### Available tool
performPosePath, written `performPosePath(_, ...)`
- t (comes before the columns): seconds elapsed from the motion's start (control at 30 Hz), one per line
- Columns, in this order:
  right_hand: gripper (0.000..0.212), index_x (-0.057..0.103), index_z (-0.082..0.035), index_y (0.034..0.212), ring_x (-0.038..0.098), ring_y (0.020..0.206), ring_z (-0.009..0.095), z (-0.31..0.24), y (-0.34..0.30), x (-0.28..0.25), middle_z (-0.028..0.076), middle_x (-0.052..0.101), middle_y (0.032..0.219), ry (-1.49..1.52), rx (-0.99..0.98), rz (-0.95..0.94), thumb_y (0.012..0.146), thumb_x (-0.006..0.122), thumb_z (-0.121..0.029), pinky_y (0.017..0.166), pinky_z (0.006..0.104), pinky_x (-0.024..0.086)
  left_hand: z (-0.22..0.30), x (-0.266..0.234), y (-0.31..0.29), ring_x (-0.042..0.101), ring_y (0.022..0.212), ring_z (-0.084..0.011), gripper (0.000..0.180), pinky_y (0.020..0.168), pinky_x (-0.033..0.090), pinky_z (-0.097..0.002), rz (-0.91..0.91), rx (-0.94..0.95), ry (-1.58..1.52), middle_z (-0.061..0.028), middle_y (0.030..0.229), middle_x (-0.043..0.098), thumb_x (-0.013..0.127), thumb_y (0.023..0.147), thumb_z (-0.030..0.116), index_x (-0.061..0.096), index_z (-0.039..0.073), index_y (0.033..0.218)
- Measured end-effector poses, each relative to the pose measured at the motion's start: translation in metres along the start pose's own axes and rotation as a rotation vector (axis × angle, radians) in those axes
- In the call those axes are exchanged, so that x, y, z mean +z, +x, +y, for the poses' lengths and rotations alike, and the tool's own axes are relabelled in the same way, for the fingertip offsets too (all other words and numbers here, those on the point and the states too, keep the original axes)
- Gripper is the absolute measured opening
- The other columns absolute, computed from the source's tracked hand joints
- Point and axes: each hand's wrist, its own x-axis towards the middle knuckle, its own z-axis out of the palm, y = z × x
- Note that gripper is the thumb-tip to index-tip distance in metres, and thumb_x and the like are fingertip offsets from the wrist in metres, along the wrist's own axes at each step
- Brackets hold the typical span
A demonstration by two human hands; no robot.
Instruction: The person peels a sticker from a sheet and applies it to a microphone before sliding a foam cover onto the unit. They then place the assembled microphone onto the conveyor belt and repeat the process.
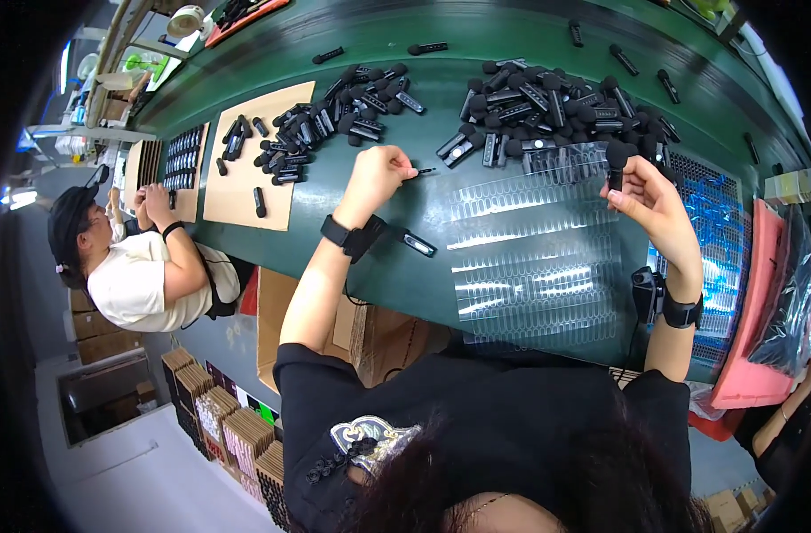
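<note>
My left hand (379,178) is closed in a pinch on a small, thin dark piece (426,171) with a narrow end, too small to name; it is held just above the green table. In my right hand (656,202) is a small black wireless microphone (617,169) with a round foam ball on top, held upright between thumb and fingers. Clear plastic sheets (538,240) with rows of oblong outlines lie between my hands. Near my left wrist rests a dark oblong piece (418,244) with a light strip.
Heaps of black microphones lie on the table, one pile (547,102) ahead and another (325,124) on a cardboard sheet (285,98). Blue-filmed sheets (720,240) and pink foam (754,311) are at right. A person (148,258) works at left; an open carton (276,320) stands below.
</note>
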Motion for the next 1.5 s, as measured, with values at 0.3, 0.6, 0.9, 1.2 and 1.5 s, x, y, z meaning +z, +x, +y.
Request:
performPosePath(0.3,0.022,0.058,0.001,0.09,0.052,0.063,0.009,-0.05,-0.016,0.022,0.005,0.055,0.076,-0.482,-0.315,0.26,0.068,0.062,0.001,0.056,0.0185,0.042,0.136,-0.053,-0.046,0.054,0.06,-0.006,0.008,0.057,0.044,-0.017,-0.194,0.089,-0.716,-0.0037,0.068,0.058,0.062,0.07,-0.001,0.056,-0.003,0.075)
performPosePath(0.6,0.032,0.06,0.0,0.09,0.057,0.058,0.015,-0.067,-0.033,0.029,0.009,0.059,0.071,-0.397,-0.629,0.35,0.059,0.067,0.002,0.049,0.0217,0.043,0.205,-0.037,-0.05,0.054,0.064,-0.0109,0.012,0.056,0.043,-0.0196,-0.263,0.407,-0.63,-0.009,0.071,0.058,0.063,0.064,-0.008,0.058,-0.005,0.074)
performPosePath(0.9,0.035,0.061,-0.001,0.089,0.057,0.054,0.017,-0.072,-0.041,0.023,0.01,0.059,0.069,-0.381,-0.72,0.378,0.055,0.07,0.002,0.045,0.0217,0.044,0.22,-0.028,-0.049,0.054,0.063,-0.0131,0.011,0.057,0.042,-0.0205,-0.231,0.497,-0.636,-0.0115,0.071,0.059,0.064,0.062,-0.009,0.058,-0.005,0.071)
performPosePath(1.2,0.037,0.06,0.005,0.089,0.058,0.061,0.019,-0.076,-0.05,0.018,0.013,0.061,0.073,-0.456,-0.699,0.323,0.053,0.07,0.004,0.053,0.024,0.045,0.226,-0.026,-0.048,0.055,0.064,-0.0143,0.011,0.058,0.043,-0.0213,-0.213,0.589,-0.53,-0.0117,0.072,0.058,0.063,0.063,-0.008,0.058,-0.006,0.073)
performPosePath(1.5,0.037,0.059,0.005,0.088,0.059,0.062,0.02,-0.076,-0.051,0.017,0.014,0.061,0.076,-0.476,-0.707,0.312,0.053,0.07,0.004,0.054,0.0244,0.045,0.232,-0.024,-0.054,0.055,0.066,-0.0143,0.011,0.059,0.043,-0.0216,-0.207,0.525,-0.498,-0.0111,0.074,0.058,0.062,0.064,-0.009,0.058,-0.006,0.074)
